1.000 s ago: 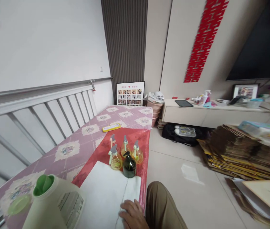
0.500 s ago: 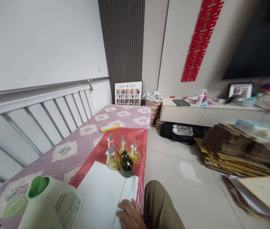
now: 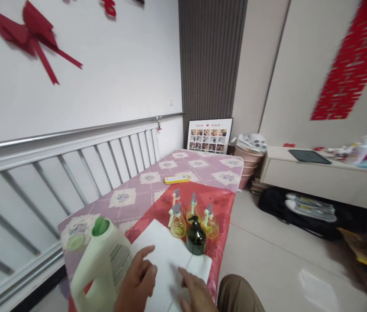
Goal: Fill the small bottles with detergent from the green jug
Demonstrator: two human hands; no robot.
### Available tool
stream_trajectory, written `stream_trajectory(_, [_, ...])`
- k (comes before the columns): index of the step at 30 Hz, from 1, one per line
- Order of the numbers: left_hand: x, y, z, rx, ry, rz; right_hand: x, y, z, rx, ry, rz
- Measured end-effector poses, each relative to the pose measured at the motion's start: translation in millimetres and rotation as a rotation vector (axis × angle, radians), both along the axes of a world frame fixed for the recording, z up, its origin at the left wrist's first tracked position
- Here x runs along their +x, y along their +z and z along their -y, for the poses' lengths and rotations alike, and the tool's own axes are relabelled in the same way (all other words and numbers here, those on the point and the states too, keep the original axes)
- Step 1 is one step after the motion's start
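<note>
My left hand (image 3: 140, 277) is raised over the white sheet (image 3: 159, 249), just right of the pale green detergent jug (image 3: 105, 251). Its index finger points forward, the other fingers are loosely bent, and nothing is in it. My right hand (image 3: 198, 290) hovers at the sheet's near right part, empty, with fingers apart. The jug has an uncapped mouth with a green spout, and a pale green cap (image 3: 75, 242) lies left of it. A dark green pump bottle (image 3: 196, 237) stands at the sheet's far edge. Behind and beside it are several clear yellowish spray bottles (image 3: 178, 225) with grey heads.
A red cloth (image 3: 216, 201) lies under the bottles, over a purple floral tablecloth (image 3: 183, 157). Farther back lies a yellow-edged box (image 3: 176, 179). A white railing (image 3: 102, 158) runs along the left. My knee (image 3: 238, 294) is at the table's right edge.
My left hand has come into view beside the jug. My right hand has lifted and turned from lying on the white sheet. The view has swung left.
</note>
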State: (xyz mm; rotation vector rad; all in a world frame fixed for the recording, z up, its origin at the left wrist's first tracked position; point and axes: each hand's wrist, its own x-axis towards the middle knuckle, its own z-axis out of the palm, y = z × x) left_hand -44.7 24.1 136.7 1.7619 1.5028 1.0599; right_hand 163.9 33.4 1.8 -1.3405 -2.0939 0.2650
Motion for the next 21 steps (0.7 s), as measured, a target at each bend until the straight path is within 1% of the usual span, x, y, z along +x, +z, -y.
stream_trajectory(2, [14.0,3.3,-18.5,-0.059,0.037,-0.106,-1.0,37.7,-13.2,-0.035,-0.06,0.003])
stream_trajectory(3, [20.5,5.6,-24.8,-0.051,0.087,-0.189,-1.9,57.2,-21.3,-0.046,-0.07,0.033])
stream_trajectory(4, [26.3,8.7,-29.6,-0.07,0.11,-0.293,-3.1,76.5,-30.0,-0.033,-0.095,0.08])
stream_trajectory(6, [35.3,17.7,-35.8,-0.147,0.16,-0.508,-5.7,112.6,-47.1,0.052,-0.18,0.195])
stream_trajectory(7, [38.3,23.5,-38.1,-0.173,0.183,-0.585,-6.9,129.0,-54.6,0.106,-0.213,0.268])
stream_trajectory(8, [40.4,29.8,-40.3,-0.178,0.209,-0.647,-8.0,144.2,-61.0,0.164,-0.255,0.334])
stream_trajectory(9, [41.7,36.6,-42.6,-0.165,0.235,-0.693,-8.9,158.2,-66.1,0.219,-0.26,0.372])
stream_trajectory(11, [42.1,50.4,-47.0,-0.116,0.286,-0.736,-10.1,182.4,-72.7,0.307,-0.275,0.376])
stream_trajectory(14, [40.6,69.6,-52.5,-0.046,0.366,-0.742,-11.4,208.4,-76.8,0.365,-0.262,0.344])
stream_trajectory(16, [39.7,79.6,-55.3,-0.01,0.387,-0.734,-13.0,217.7,-78.8,0.38,-0.26,0.323])
stream_trajectory(18, [39.5,86.1,-57.5,0.023,0.396,-0.732,-15.4,220.6,-81.6,0.392,-0.263,0.317])
stream_trajectory(21, [39.3,87.9,-58.1,0.02,0.375,-0.721,-19.7,215.4,-85.7,0.364,-0.261,0.353])
